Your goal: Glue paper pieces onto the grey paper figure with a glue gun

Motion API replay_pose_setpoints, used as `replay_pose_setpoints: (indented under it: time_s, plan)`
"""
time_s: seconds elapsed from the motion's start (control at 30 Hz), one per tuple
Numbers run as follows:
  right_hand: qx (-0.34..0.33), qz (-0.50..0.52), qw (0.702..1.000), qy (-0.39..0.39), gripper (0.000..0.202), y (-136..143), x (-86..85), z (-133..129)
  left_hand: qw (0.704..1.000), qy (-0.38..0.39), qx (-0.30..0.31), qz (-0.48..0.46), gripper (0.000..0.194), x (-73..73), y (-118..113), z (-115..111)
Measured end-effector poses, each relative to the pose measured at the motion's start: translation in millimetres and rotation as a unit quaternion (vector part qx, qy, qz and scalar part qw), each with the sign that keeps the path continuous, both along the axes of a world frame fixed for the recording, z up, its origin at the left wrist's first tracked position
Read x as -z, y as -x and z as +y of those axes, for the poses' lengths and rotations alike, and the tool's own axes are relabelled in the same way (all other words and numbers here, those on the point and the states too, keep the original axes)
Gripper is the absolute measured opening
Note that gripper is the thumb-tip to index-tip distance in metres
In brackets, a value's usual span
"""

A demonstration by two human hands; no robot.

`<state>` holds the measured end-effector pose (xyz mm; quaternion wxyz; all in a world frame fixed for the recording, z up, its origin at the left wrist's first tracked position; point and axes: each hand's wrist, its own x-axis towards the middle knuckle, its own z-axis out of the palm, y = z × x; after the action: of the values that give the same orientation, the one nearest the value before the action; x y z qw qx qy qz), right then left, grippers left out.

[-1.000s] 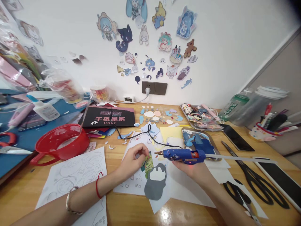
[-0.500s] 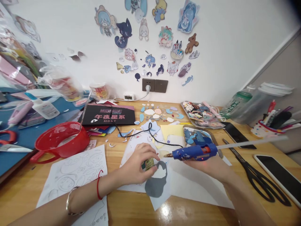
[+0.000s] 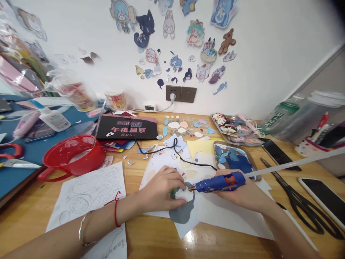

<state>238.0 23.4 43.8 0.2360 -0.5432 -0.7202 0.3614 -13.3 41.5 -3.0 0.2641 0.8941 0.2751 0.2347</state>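
Low over the papers, my left hand [image 3: 163, 189] has its thumb and fingers closed around the edges of a small white piece [image 3: 184, 195], with a bit of green showing beside it. Beneath that piece lies a grey cutout [image 3: 183, 213] on white paper [image 3: 218, 212]. My right hand [image 3: 237, 194] is wrapped round a blue glue gun [image 3: 219, 182], its nozzle pointing left and close to the white piece's upper right edge. A long translucent glue stick [image 3: 293, 163] sticks out of the gun's back. The fingers under the gun are partly hidden.
On the left stand a red cup [image 3: 74, 154] and a sheet of pencil drawings [image 3: 86, 194]. A black cable [image 3: 198, 164] crosses the papers. Black scissors [image 3: 299, 201] and a white phone [image 3: 323, 196] lie right; a tray of blue pieces [image 3: 233, 158] sits behind the gun.
The glue gun's nozzle has come down and left to the white piece. My left hand has shifted slightly right, its fingers now at that piece's edges. The camera view has tilted down slightly.
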Motion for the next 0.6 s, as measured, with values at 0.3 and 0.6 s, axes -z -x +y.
replay_pose_setpoints:
  time_s: [0.3,0.6]
  plan:
    - [-0.124,-0.065,0.989,-0.047,0.019,-13.3,2.4,-1.9,1.0,-0.011,0.001,-0.019,0.018,-2.6,1.8,-1.1]
    - [-0.125,-0.116,0.976,-0.138,0.018,1.9,16.2,-13.2,0.999,0.023,-0.015,-0.018,0.025,-2.5,-0.1,3.7]
